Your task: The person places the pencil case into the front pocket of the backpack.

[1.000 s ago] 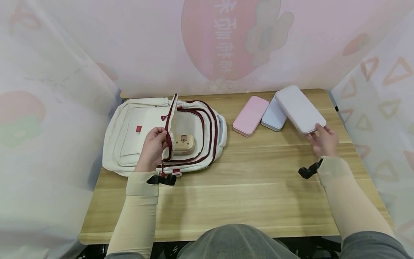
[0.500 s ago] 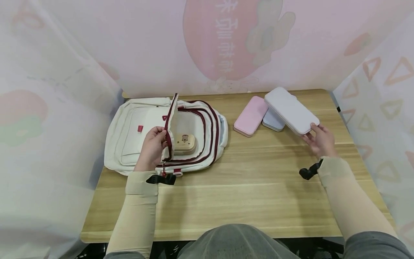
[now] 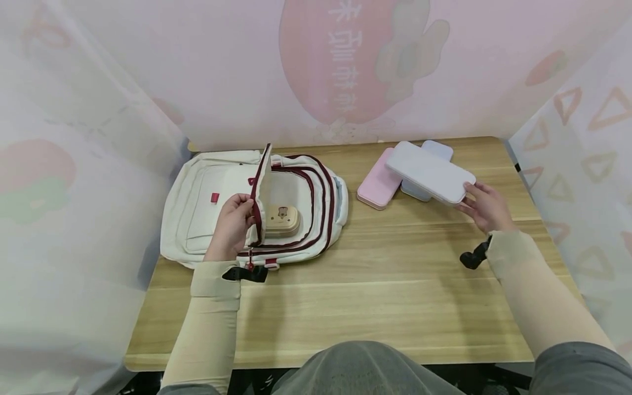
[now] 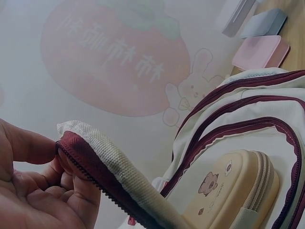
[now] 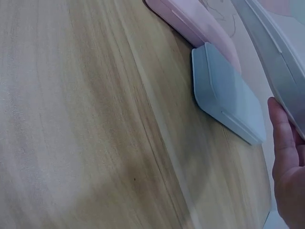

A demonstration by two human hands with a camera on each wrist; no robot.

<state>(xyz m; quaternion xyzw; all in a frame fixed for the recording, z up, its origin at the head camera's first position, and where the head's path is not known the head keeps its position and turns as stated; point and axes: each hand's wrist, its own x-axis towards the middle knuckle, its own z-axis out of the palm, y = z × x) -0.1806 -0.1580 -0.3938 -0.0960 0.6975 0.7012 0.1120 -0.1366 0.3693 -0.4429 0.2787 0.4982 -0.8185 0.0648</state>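
Observation:
My left hand (image 3: 233, 225) pinches the dark-red zippered edge of the front pocket flap (image 4: 119, 176) and holds it raised. The flap belongs to a white backpack (image 3: 192, 203) lying flat at the table's left. Inside the opened pocket sits a cream zip case (image 3: 282, 219) with a small bear print. My right hand (image 3: 486, 207) grips one end of a white pencil case (image 3: 429, 171), thumb on top and fingers underneath. That case is raised over the table, overlapping a pink case (image 3: 377, 184) and a light-blue case (image 3: 439, 149) in the head view.
Both the pink and blue cases lie on the wooden table (image 3: 375, 307) near its back edge. Printed cloth walls (image 3: 222, 66) stand behind and at both sides. A red zipper pull (image 3: 250, 265) hangs at the backpack's near side.
My right hand has carried the white pencil case to the left and slightly lower, turning it flatter across the pink and blue cases. The left hand keeps holding the flap in place.

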